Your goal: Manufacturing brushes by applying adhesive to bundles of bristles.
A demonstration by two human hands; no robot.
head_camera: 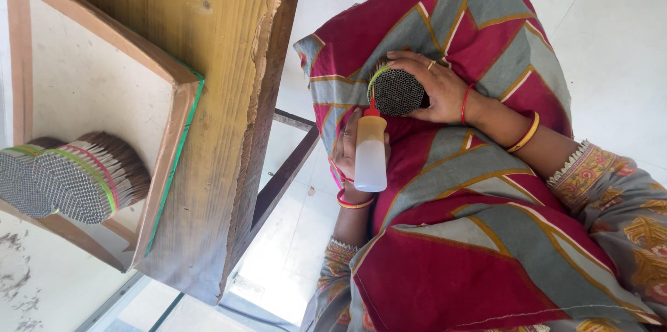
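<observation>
My right hand [434, 88] grips a round bundle of thin dark sticks [397, 91], bound with a green band, its end face turned toward me. My left hand [344, 155] holds a white squeeze bottle [370, 155] with a red nozzle. The nozzle tip touches the lower edge of the bundle's end face. Both hands are over my lap, which is covered in red and grey patterned cloth [472, 193]. The bottle hides most of my left hand's fingers.
A worn wooden table [222, 61] stands on the left. On it is a cardboard tray [177, 116] edged with green tape, holding two more banded stick bundles [83, 175]. A dark metal frame [286, 172] shows under the table, above a pale tiled floor [611, 40].
</observation>
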